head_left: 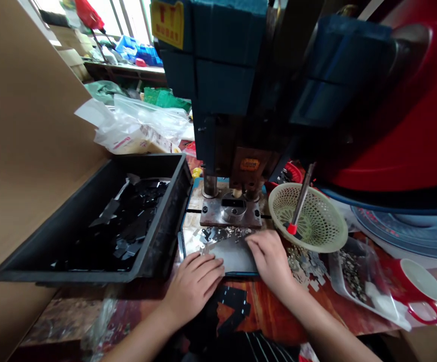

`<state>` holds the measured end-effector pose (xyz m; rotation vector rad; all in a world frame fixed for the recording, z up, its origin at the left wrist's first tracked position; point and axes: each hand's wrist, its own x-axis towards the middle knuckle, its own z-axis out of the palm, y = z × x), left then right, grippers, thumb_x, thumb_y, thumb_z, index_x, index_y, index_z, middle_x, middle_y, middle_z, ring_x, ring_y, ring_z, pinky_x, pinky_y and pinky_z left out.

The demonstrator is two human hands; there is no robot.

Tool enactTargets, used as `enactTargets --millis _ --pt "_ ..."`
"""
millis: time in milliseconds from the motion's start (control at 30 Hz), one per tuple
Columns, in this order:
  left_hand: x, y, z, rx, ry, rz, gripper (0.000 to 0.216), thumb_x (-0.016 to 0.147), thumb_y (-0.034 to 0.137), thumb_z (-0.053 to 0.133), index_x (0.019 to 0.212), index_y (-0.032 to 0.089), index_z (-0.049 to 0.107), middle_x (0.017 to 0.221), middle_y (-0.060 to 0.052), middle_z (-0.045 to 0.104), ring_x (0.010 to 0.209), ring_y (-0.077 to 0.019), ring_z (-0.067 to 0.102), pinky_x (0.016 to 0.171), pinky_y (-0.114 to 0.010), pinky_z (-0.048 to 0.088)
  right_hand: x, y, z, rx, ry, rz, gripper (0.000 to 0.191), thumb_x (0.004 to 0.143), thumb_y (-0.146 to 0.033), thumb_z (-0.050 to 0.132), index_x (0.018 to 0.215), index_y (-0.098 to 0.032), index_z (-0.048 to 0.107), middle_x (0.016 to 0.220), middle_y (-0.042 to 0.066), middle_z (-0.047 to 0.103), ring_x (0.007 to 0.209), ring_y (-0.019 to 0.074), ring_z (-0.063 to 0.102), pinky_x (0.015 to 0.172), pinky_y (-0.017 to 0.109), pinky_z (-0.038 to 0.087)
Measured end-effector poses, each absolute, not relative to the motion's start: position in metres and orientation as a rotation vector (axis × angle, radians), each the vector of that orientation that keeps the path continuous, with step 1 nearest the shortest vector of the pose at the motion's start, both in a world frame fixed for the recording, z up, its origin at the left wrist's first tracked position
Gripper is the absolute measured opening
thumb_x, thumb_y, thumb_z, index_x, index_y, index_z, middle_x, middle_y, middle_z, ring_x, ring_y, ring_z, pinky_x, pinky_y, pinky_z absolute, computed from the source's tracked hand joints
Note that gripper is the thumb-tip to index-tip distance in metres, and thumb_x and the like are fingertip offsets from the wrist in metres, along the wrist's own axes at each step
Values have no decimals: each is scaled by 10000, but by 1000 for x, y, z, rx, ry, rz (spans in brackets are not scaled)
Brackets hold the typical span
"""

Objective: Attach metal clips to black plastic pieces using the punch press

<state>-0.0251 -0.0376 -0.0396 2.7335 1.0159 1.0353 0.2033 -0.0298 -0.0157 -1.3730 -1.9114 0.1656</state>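
My left hand (197,284) rests at the front left edge of the press's base plate (229,256), palm down with its fingers stretched out. My right hand (271,259) is at the plate's right side, thumb and fingers drawn together; whatever may be between them is hidden. Small metal pieces (210,235) lie scattered on the plate in front of the die block (231,211). The die has a dark slot and a round steel part on top. Black flat pieces (235,301) lie on the table edge near my left hand.
The blue press (222,75) towers ahead. At left stands a black bin (139,274) holding dark flat pieces. On the right are a pale green basket (316,241) with a red-tipped rod (301,198), loose metal pieces (309,266), a plastic tray (339,281) and a red mug (414,286).
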Motion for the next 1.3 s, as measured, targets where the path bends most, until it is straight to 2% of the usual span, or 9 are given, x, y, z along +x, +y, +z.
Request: enactTargets --millis 133,300,500,700,800,967,1133,1300 --pt "-24 -38 -38 2675 935 1152 183 857 156 569 995 244 650 948 3 718 903 -160 637 914 -355 423 194 27 3 -1460 -1727 86 136 853 -237 570 743 -218 649 754 19 650 780 197 549 756 345 429" --pt "-20 -21 -26 2392 1046 1239 186 855 128 553 1002 214 625 886 -32 694 817 -157 635 795 -312 495 186 68 6 -1532 -1770 -14 113 826 -258 602 762 -226 689 754 25 650 783 208 539 737 337 414" --pt "-7 16 1 2120 1235 1279 119 877 210 533 913 209 646 895 -39 678 869 -180 628 803 -308 491 187 60 9 -1448 -1965 -104 153 864 -296 562 839 -264 710 813 18 649 821 201 531 769 346 402" --pt "11 51 16 1937 1369 1275 177 873 277 539 997 220 651 964 -23 698 886 -181 645 798 -298 504 191 52 11 -1371 -2076 -188 199 893 -300 511 973 -250 687 938 37 651 938 216 526 970 439 337" --pt "18 65 19 1968 1410 1254 156 863 270 541 936 222 670 946 -19 702 890 -190 641 801 -313 499 192 50 7 -1365 -2061 -177 203 897 -297 504 999 -257 674 973 34 653 987 219 524 1039 487 268" --pt "24 74 19 1978 1460 1236 148 846 259 549 880 219 688 906 -22 707 879 -214 634 808 -353 486 190 49 3 -1364 -2027 -163 205 900 -286 494 1004 -260 669 1003 37 656 1013 217 530 1049 509 257" --pt "24 76 17 1922 1504 1236 157 834 257 553 897 213 690 921 -24 711 883 -216 637 826 -359 482 192 48 12 -1356 -2124 -248 208 875 -367 548 1027 -292 671 1062 26 666 1092 262 494 1069 582 165" --pt "22 77 15 1878 1518 1243 188 843 285 544 935 201 685 940 -28 712 881 -207 643 813 -340 489 191 46 15 -1376 -2121 -202 209 889 -354 530 1038 -295 664 1059 10 676 1107 259 501 1081 578 146"
